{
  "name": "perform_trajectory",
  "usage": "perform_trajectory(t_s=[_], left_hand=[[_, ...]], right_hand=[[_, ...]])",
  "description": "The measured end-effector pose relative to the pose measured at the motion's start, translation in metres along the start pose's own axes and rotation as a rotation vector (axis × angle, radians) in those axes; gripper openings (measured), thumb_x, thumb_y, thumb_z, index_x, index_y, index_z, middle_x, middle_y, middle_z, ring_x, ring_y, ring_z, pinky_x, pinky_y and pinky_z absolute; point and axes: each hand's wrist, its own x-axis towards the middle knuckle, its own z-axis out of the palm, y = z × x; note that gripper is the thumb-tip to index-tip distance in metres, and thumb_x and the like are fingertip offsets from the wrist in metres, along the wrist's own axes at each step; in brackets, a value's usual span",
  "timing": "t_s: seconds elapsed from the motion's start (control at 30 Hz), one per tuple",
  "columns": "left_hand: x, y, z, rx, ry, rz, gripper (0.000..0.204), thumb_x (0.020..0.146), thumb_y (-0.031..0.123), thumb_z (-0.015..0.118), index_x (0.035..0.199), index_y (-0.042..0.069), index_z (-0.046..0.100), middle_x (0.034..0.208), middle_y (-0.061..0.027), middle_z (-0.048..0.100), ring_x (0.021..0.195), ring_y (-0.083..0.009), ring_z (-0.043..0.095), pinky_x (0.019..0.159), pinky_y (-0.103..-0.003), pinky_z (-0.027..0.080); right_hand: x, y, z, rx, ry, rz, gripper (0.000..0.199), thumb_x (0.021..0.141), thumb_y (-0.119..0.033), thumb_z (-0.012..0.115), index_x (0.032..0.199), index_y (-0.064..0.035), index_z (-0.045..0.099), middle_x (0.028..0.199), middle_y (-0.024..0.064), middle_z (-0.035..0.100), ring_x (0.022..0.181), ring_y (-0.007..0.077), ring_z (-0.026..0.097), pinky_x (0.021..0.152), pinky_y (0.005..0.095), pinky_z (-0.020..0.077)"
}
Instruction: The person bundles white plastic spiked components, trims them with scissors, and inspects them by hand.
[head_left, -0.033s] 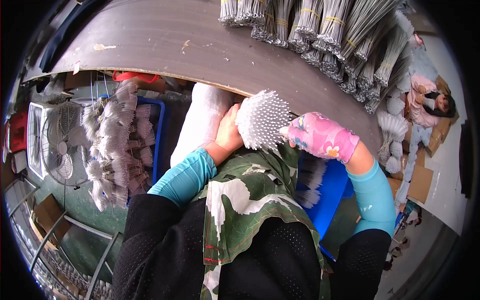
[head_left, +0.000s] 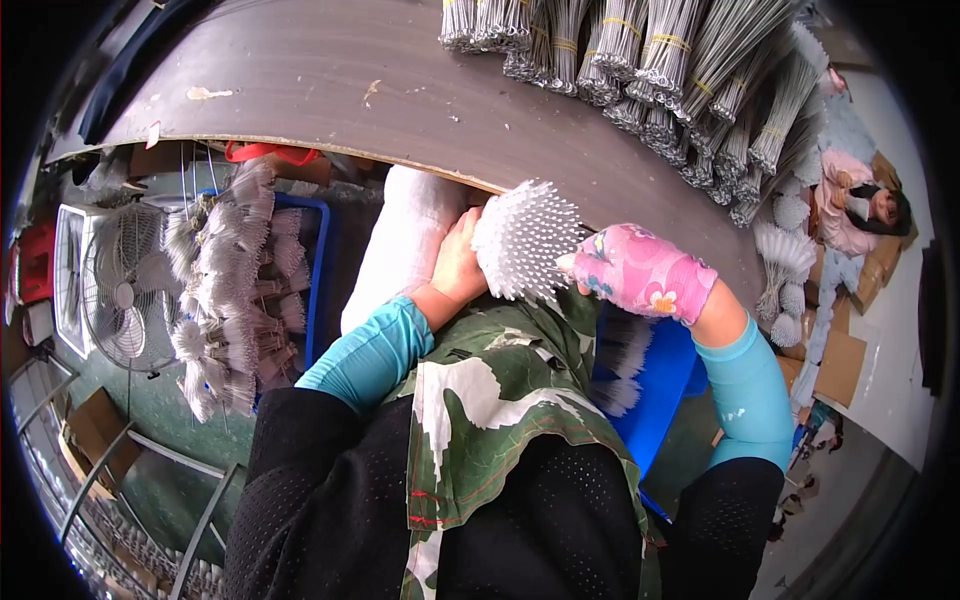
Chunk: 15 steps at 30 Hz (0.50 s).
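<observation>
A thick bundle of thin wire brushes (head_left: 525, 240) is held upright over my lap, its many white bristle heads and pale tips facing up. Bare-fingered, my left hand (head_left: 463, 262) is closed round its left side; the fingertips are hidden behind the bristles. My right hand (head_left: 640, 272), in a pink flowered fingerless glove, has its fingers curled in and pressed together at the bundle's right edge. Whether they pinch a single brush there is too small to tell. The lower part of the bundle is out of sight.
The brown table (head_left: 330, 95) curves just beyond my hands. Bundles of looped wires (head_left: 640, 60) lie at its far right. Left, more white brush bundles (head_left: 225, 270) hang over a blue crate (head_left: 322, 270), beside a fan (head_left: 125, 295). A blue bin (head_left: 660, 380) stands right of my lap.
</observation>
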Motion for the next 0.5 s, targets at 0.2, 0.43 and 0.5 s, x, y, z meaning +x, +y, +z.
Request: perform_trajectory(t_s=[0.2,0.43,0.5], left_hand=[[-0.001,-0.013,0.014,-0.365,0.012,-0.069,0.055,0.075,0.024,0.069,0.121,0.002,0.047,0.105,-0.0183,0.053,0.101,-0.0382,0.054,0.085,-0.047,0.046],[0.002,-0.001,-0.004,0.057,0.023,0.063,0.057,0.074,0.024,0.07,0.121,0.002,0.046,0.105,-0.0202,0.053,0.101,-0.0388,0.054,0.084,-0.047,0.046],[0.001,0.003,-0.007,-0.009,0.017,0.016,0.055,0.074,0.024,0.07,0.119,0.002,0.047,0.104,-0.0203,0.053,0.1,-0.0389,0.054,0.084,-0.047,0.046]], right_hand=[[0.002,-0.014,-0.003,-0.309,0.047,-0.037,0.046,0.093,-0.041,0.051,0.079,0.0009,0.065,0.077,0.0231,0.062,0.077,0.0409,0.059,0.072,0.0452,0.0461],[0.003,-0.019,-0.008,-0.345,-0.011,-0.018,0.045,0.094,-0.039,0.047,0.085,0.0007,0.068,0.085,0.0234,0.064,0.084,0.0395,0.062,0.079,0.0452,0.0466],[0.003,-0.021,-0.008,-0.32,-0.009,-0.034,0.045,0.094,-0.038,0.047,0.085,0.0007,0.067,0.085,0.0236,0.064,0.084,0.0398,0.061,0.078,0.0454,0.0466]])
